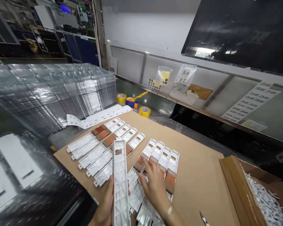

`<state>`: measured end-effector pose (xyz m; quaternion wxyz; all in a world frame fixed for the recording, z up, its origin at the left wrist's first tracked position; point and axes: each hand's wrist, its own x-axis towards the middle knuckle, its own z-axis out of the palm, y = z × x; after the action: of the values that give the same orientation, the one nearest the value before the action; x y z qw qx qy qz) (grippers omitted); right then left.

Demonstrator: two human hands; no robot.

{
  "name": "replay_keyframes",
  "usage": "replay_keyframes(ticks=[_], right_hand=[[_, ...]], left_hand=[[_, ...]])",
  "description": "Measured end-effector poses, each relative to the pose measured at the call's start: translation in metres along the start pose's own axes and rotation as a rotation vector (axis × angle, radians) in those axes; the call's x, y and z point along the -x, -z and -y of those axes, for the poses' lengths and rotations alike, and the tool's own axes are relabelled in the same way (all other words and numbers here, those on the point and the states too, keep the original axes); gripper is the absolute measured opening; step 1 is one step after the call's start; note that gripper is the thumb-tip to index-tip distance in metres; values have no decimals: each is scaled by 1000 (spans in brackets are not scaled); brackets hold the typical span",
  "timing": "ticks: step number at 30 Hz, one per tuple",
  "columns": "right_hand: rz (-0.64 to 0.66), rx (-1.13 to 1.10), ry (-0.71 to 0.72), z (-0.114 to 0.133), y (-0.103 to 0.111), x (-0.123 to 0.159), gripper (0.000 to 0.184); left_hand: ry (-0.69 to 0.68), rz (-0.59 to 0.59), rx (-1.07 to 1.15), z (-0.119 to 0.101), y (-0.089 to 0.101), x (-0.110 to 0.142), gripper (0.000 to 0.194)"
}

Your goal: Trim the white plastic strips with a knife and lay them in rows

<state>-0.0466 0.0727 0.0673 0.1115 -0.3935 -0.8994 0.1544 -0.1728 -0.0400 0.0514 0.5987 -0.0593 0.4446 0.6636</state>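
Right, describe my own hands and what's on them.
Both are bare, ungloved hands. The right hand shows no ring, and a small pale strip crosses its wrist, though it's too blurred to tell tape from glare. The left hand is partly hidden. No sleeves show on the visible forearms.

The left hand [106, 204] grips a ribbed white plastic frame [120, 179] upright. The right hand [153, 188] rests, fingers spread, on a row of matching frames [160, 160] lying on a cardboard sheet [193, 188].
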Motion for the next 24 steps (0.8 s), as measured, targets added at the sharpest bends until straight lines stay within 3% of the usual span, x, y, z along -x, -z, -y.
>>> replay_keyframes(ticks=[3, 5, 12, 19, 24], right_hand=[[66, 83, -34, -4, -11, -54, 70], [102, 120, -49, -8, -20, -69, 69], [130, 158, -69, -18, -19, -53, 36], [202, 46, -85, -22, -9, -60, 33], [343, -207, -70, -42, 7, -72, 25]], left_hand=[[61, 126, 46, -20, -13, -22, 40], [76, 163, 53, -23, -21, -34, 38], [152, 124, 28, 10, -22, -52, 47], [153, 125, -22, 20, -19, -53, 57], [150, 124, 11, 19, -23, -45, 54]])
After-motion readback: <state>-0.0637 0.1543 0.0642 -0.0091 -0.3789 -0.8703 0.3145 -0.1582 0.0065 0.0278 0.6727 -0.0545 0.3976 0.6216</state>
